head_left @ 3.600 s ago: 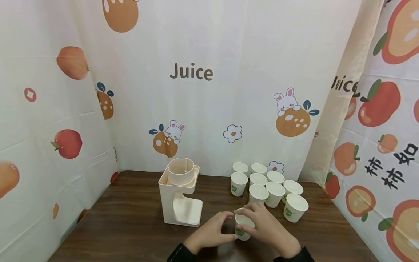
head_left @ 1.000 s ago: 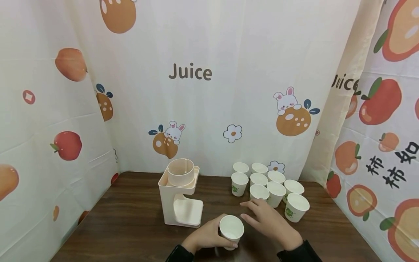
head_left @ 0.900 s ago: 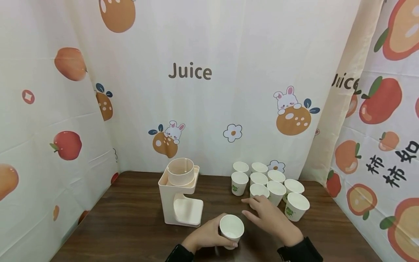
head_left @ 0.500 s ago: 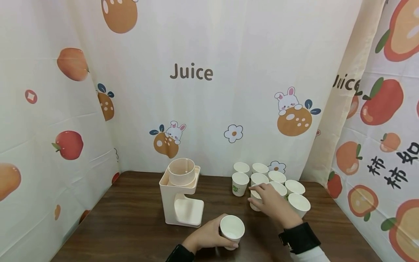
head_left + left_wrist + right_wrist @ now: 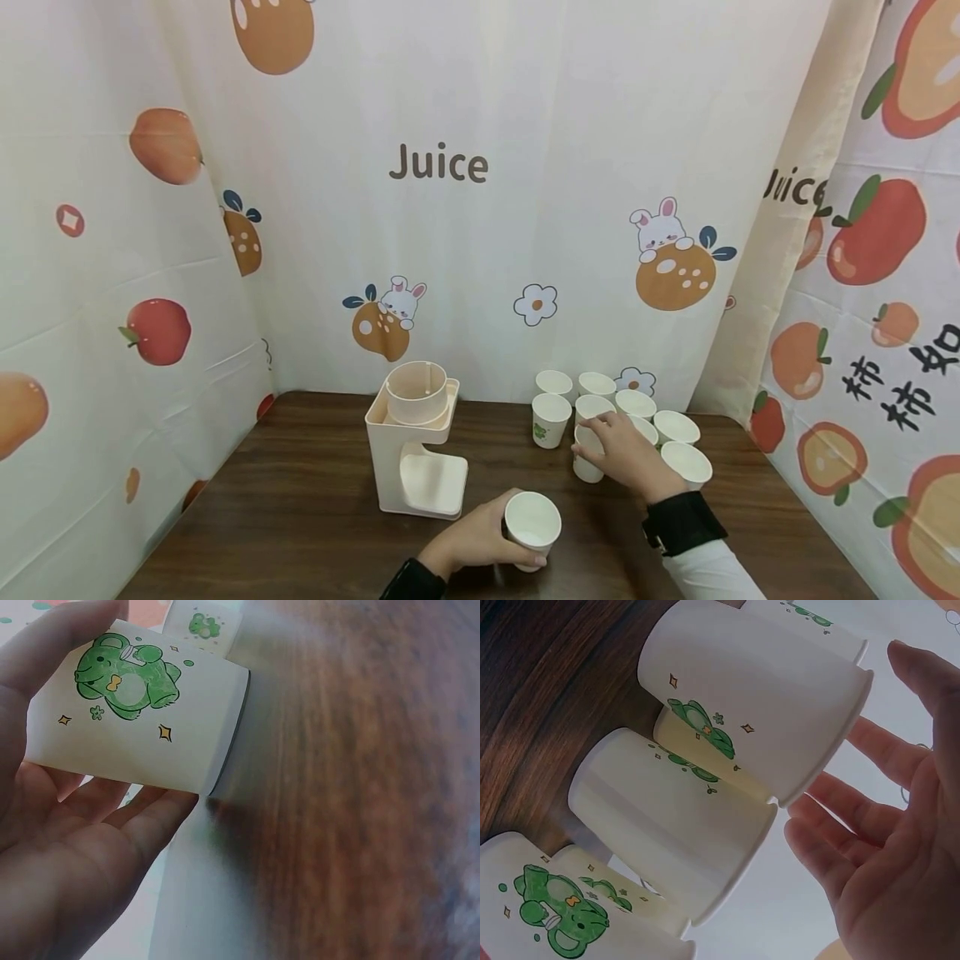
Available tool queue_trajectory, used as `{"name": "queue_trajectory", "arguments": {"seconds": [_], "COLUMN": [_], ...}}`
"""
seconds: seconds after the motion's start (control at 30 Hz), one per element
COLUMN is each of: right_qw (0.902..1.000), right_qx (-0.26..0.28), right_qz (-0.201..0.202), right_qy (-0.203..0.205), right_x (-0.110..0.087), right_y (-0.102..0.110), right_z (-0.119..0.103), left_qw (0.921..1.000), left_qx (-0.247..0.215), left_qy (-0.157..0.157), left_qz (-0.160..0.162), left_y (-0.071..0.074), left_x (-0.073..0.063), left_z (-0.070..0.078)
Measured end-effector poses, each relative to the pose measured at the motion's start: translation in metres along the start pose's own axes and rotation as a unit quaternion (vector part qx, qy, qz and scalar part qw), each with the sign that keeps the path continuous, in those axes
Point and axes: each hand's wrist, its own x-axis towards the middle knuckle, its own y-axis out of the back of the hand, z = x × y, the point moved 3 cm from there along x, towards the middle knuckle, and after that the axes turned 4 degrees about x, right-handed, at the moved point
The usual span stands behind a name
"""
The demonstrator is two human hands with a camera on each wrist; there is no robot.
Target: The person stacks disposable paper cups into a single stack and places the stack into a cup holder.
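Observation:
My left hand grips a white paper cup near the front of the table, its mouth facing up. In the left wrist view, the cup's side shows a green cartoon bear, with the thumb on one side and fingers on the other. My right hand is at the front paper cup of the group. Seen from the right wrist, the fingers reach behind the rim of that cup, while the thumb stands apart from it.
Several more white paper cups stand upright in a cluster at the back right. A cream juicer-like machine with a round top cup and a low platform stands left of centre on the dark wooden table. Fruit-print curtains enclose the table.
Both hands were at one cup; the left hand has drawn it slightly left and nearer. My right hand let go of it and moved away, forward to the group's front cup.

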Motion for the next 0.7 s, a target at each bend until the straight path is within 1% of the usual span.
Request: {"name": "queue_trajectory", "arguments": {"seconds": [0.27,0.5,0.7], "right_qw": [1.0,0.9999,0.9999], "right_qx": [-0.002,-0.004,0.001], "right_qz": [-0.007,-0.014,-0.01], "right_qy": [-0.004,-0.007,0.008], "right_x": [0.0019,0.0024,0.0026], "right_y": [-0.0026,-0.0023,-0.0022], "right_z": [0.002,0.0011,-0.0008], "left_qw": [0.9998,0.9999,0.9999], "left_qx": [-0.014,-0.011,-0.011], "left_qy": [0.008,0.004,0.009], "left_qz": [-0.008,-0.008,-0.008], "left_y": [-0.0004,0.0006,-0.0005], "left_x": [0.0009,0.001,0.002], "left_z": [-0.0006,-0.0001,-0.0015]}}
